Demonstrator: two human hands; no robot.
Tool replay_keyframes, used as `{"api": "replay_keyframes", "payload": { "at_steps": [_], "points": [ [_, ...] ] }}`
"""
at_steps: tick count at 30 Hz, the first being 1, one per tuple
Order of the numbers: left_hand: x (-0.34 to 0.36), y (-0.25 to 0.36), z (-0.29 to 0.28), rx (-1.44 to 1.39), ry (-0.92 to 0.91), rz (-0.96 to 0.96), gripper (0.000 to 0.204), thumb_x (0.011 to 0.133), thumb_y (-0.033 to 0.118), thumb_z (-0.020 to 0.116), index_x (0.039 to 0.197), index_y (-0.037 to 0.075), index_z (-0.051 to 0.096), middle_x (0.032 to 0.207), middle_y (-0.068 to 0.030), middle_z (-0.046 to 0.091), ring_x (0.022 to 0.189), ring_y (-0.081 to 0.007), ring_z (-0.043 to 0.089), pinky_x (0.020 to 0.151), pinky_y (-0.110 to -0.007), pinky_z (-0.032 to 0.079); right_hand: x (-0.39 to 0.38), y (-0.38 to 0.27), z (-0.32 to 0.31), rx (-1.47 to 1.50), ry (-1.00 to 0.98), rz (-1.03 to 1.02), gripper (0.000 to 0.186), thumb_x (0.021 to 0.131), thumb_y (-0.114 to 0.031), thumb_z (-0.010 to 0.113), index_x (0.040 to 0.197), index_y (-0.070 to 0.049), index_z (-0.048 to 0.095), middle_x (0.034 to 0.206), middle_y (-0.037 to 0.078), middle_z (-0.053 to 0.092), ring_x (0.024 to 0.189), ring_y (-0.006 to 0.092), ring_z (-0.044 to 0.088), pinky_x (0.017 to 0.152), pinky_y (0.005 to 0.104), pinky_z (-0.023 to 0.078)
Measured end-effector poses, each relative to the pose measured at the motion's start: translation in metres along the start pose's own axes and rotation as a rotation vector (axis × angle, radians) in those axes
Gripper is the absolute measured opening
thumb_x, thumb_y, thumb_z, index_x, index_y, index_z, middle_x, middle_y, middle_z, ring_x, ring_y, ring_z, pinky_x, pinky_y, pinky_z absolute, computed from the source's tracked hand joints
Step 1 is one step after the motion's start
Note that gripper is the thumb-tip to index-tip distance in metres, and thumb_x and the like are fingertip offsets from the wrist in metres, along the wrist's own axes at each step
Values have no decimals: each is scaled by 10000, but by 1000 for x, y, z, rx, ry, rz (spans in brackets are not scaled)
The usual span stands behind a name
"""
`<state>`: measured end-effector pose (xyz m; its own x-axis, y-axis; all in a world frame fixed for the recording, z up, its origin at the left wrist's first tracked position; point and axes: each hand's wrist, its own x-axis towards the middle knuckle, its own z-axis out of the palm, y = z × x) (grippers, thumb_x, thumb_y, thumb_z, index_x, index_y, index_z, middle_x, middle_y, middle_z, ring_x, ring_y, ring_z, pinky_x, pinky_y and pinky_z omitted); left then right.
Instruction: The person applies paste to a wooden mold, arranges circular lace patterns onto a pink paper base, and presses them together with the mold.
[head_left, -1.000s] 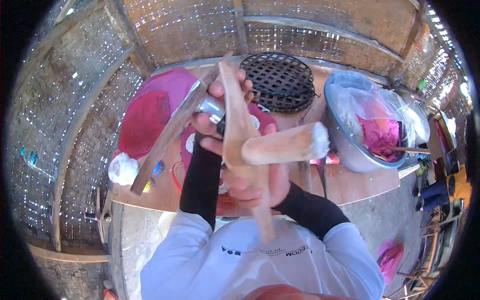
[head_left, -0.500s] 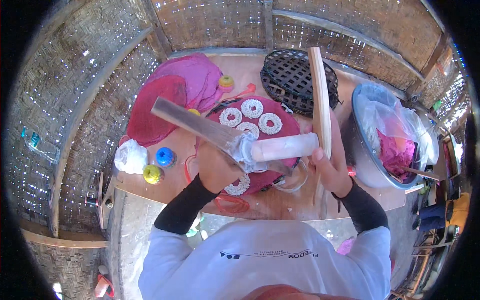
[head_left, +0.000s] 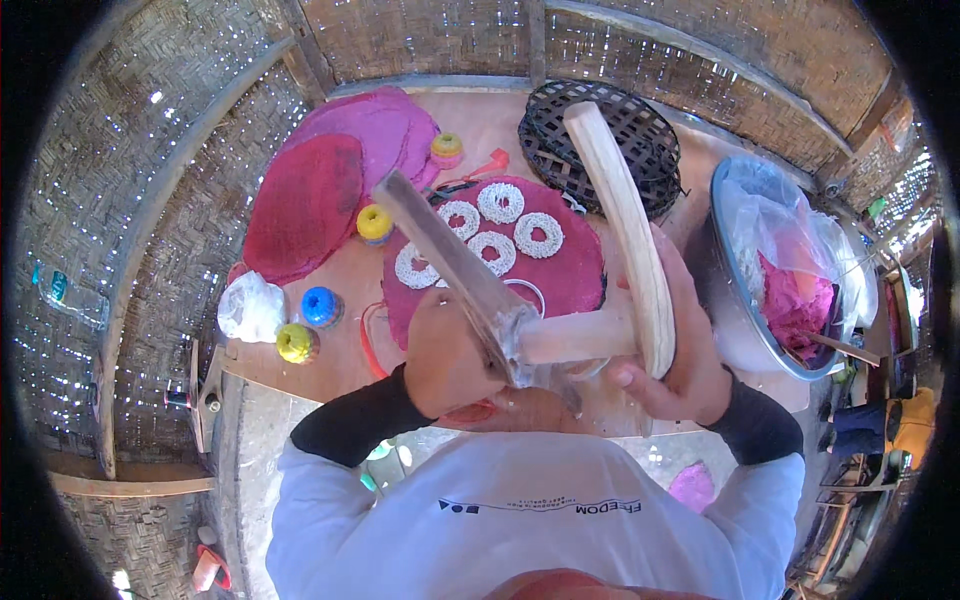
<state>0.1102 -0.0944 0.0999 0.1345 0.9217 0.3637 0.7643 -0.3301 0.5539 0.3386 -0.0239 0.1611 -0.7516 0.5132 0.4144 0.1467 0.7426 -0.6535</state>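
Gripping in the left hand (head_left: pixel 448 355) a dark stick (head_left: pixel 446 258), in the right hand (head_left: pixel 693 350) a pale stick (head_left: pixel 634 240) (joined by a rod (head_left: pixel 580 336)); holding all at five o'clock from white rings (head_left: pixel 485 202).

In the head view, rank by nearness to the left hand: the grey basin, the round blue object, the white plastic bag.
1. Round blue object: left of the left hand.
2. White plastic bag: farther left.
3. Grey basin: far right, past the right hand.
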Motion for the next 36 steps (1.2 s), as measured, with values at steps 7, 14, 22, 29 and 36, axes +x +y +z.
{"api": "replay_keyframes", "payload": {
  "at_steps": [7,14,22,29,36],
  "points": [
    [-7,5,44,-159,10,-14,419,603,277,723,954,81,602,948,-97,603,904,-266,564,788,-371,429,-21,12,40,-112,-11,15,976,670,-265,743,1338,53,107,1343,245,261,1253,344,287,1023,392,245],
    [60,-31,-1,-438,18,20,485,607,308,748,978,42,586,976,-153,591,934,-281,565,830,-365,416,7,60,-13,1020,-597,699,661,871,-486,425,1269,35,335,1160,147,491,1111,201,451,966,335,331],
    [133,-127,-31,-1937,-219,637,893,735,708,400,1326,47,287,1264,-124,443,1134,-267,433,969,-413,321,21,88,-15,937,-599,824,725,841,-608,337,1226,5,389,1036,149,548,935,201,557,812,304,434],
    [106,-133,19,-2295,64,181,486,825,558,407,969,107,518,860,-46,561,878,-254,510,805,-424,414,39,99,-3,832,-696,1122,695,848,-611,315,1212,-29,419,997,135,578,834,179,590,727,286,470],
    [92,-167,24,-2175,-24,240,398,856,446,404,936,83,549,759,-11,520,845,-235,512,731,-411,448,33,113,26,803,-682,965,655,868,-584,310,1215,-38,418,926,71,555,753,115,543,669,250,458]
  ]
}}
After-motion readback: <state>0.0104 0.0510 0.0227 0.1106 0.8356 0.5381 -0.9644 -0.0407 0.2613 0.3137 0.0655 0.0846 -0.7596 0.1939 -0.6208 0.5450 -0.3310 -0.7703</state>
